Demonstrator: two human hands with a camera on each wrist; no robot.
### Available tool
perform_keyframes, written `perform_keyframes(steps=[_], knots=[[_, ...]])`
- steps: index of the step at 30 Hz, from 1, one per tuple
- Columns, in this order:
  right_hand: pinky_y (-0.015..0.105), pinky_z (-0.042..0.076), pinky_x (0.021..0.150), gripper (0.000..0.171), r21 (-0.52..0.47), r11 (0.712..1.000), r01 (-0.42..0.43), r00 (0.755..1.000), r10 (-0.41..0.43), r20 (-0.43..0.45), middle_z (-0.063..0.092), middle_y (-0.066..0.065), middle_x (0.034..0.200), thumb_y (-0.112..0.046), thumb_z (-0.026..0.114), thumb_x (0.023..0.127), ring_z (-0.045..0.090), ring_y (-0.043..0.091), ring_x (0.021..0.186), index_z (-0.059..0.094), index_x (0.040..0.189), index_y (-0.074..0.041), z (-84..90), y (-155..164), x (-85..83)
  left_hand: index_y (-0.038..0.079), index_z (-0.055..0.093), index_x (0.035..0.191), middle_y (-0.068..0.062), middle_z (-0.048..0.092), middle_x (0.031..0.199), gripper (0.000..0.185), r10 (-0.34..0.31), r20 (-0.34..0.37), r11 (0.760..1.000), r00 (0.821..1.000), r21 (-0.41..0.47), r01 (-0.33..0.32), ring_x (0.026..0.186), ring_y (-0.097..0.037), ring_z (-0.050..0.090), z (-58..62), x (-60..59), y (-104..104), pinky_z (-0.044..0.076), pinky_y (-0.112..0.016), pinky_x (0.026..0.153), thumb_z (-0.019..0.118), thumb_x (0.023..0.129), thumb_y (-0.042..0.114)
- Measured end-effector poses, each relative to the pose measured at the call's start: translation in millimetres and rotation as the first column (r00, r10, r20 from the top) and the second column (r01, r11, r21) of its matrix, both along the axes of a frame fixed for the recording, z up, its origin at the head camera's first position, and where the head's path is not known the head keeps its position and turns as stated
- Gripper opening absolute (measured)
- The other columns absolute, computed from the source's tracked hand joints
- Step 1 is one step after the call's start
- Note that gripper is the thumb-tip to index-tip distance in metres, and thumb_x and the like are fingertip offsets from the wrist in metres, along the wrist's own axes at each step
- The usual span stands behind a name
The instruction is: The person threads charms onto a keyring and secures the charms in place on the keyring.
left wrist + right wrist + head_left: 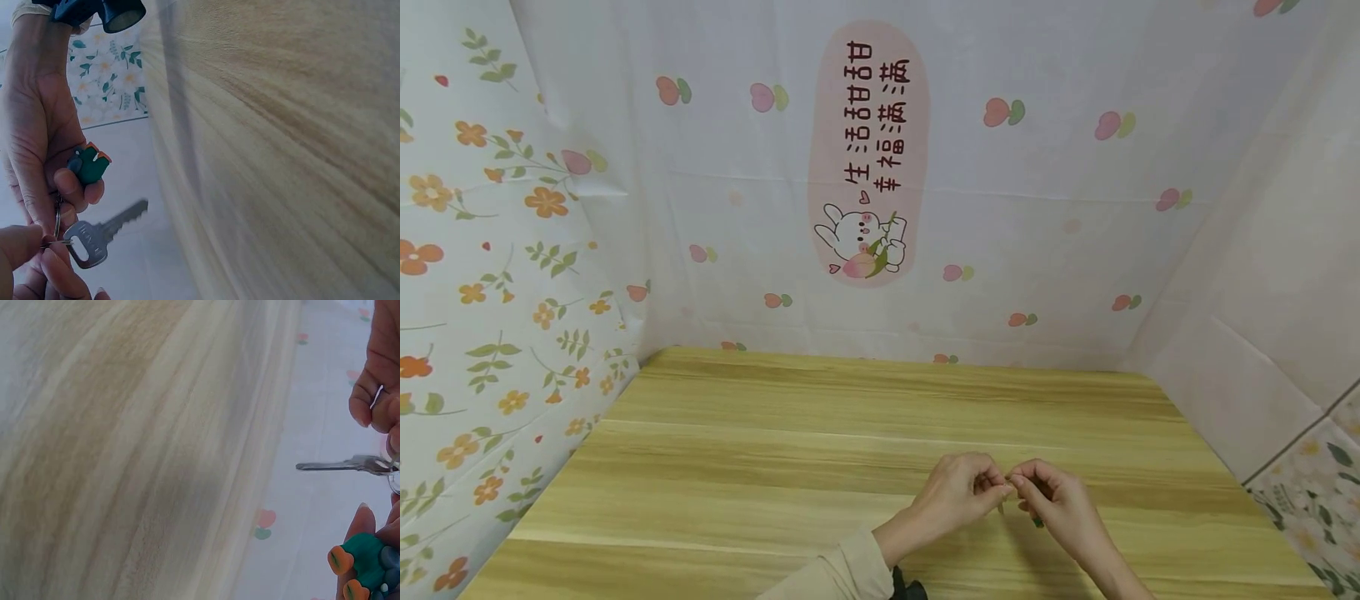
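Observation:
Above the right front part of the table, my left hand (pixel 958 493) and right hand (pixel 1066 507) meet at the fingertips. A small metal split ring (pixel 59 242) sits between them, pinched by the left thumb and a finger. From that ring a silver key (pixel 107 234) sticks out, its toothed blade pointing away from the fingers. A short chain links the ring to a green rubbery charm (pixel 92 169) with orange and grey-blue parts. My right hand holds this keychain, the charm lying against its curled fingers. Fingertips partly hide the ring.
The wood-grain table (pixel 790 467) spreads beneath and to the left of both hands. A white printed cloth (pixel 1037 208) hangs behind it, with a flowered cloth (pixel 490 350) on the left side. A black device (pixel 912 588) shows beneath the left sleeve.

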State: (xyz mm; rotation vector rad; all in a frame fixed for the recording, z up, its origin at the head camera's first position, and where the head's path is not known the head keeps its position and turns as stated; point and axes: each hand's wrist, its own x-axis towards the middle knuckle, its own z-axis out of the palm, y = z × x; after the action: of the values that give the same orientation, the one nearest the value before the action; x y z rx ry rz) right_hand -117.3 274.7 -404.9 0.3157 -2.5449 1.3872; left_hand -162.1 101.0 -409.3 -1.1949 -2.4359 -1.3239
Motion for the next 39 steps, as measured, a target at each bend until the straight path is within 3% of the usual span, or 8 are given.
perform_keyframes(steps=[7,11,18,21,28,36,39], knots=[[0.022,0.044,0.042,0.010,0.053,0.998,-0.020,0.993,0.025,-0.114,0.057,-0.006,0.065,0.004,0.059,0.088,0.048,0.004,0.049,0.064,0.087,-0.005,-4.6,-4,-1.6,0.012,0.064,0.074,0.009,0.059,0.065,0.018,0.034,0.049,0.999,0.998,-0.012,-0.034,0.052,0.011,0.039,3.3,1.4,-2,0.037,-0.008,0.046,0.064,0.090,0.021],[0.023,0.048,0.047,0.007,0.034,0.999,-0.023,0.996,0.026,-0.086,0.058,-0.005,0.066,0.001,0.058,0.090,0.051,0.007,0.051,0.064,0.088,-0.003,-3.8,-4,-2.2,0.012,0.065,0.076,0.008,0.059,0.065,0.015,0.036,0.024,0.999,0.999,0.001,-0.036,0.053,0.010,0.039,3.1,1.5,-3,0.036,-0.007,0.047,0.065,0.089,0.019],[0.024,0.053,0.063,0.013,-0.049,0.999,-0.019,0.999,0.022,0.049,0.062,0.003,0.075,-0.009,0.055,0.094,0.054,0.013,0.055,0.063,0.094,0.001,0.7,-4,-3.2,0.010,0.066,0.078,0.007,0.059,0.065,0.012,0.030,-0.062,0.998,0.998,0.054,-0.027,0.052,0.011,0.036,0.1,0.8,-5,0.036,-0.007,0.046,0.066,0.088,0.016],[0.024,0.053,0.061,0.010,-0.037,0.999,-0.027,0.999,0.028,0.023,0.061,0.002,0.074,-0.007,0.056,0.093,0.053,0.012,0.055,0.062,0.092,0.001,-0.4,-5,-2.8,0.010,0.066,0.078,0.007,0.060,0.066,0.013,0.023,-0.028,0.999,0.999,0.047,-0.022,0.053,0.011,0.037,0.3,1.3,-7,0.037,-0.007,0.046,0.065,0.089,0.017],[0.023,0.044,0.043,0.008,-0.004,1.000,-0.016,0.999,0.016,-0.034,0.057,-0.005,0.067,0.000,0.057,0.091,0.049,0.005,0.053,0.064,0.089,-0.003,-1.2,-11,-1.7,0.011,0.065,0.077,0.009,0.059,0.064,0.018,0.033,0.085,0.999,0.996,0.038,-0.036,0.050,0.010,0.037,0.1,1.5,-9,0.037,-0.010,0.045,0.062,0.091,0.021],[0.026,0.053,0.060,0.012,-0.055,0.998,0.016,0.997,-0.012,0.076,0.058,0.005,0.071,-0.009,0.056,0.094,0.050,0.007,0.054,0.063,0.092,0.000,1.5,-12,-3.4,0.011,0.064,0.077,0.007,0.059,0.066,0.014,0.044,0.003,0.995,0.999,0.084,-0.044,0.053,0.010,0.037,-3.4,1.8,-10,0.037,-0.009,0.046,0.064,0.090,0.018],[0.025,0.053,0.059,0.011,-0.056,0.998,0.009,0.998,-0.005,0.065,0.058,0.004,0.071,-0.009,0.057,0.093,0.051,0.008,0.054,0.063,0.092,0.000,1.6,-12,-3.2,0.011,0.064,0.078,0.007,0.059,0.066,0.014,0.035,0.006,0.996,0.999,0.085,-0.035,0.053,0.010,0.038,-3.5,2.3,-11,0.038,-0.009,0.047,0.064,0.090,0.018]])
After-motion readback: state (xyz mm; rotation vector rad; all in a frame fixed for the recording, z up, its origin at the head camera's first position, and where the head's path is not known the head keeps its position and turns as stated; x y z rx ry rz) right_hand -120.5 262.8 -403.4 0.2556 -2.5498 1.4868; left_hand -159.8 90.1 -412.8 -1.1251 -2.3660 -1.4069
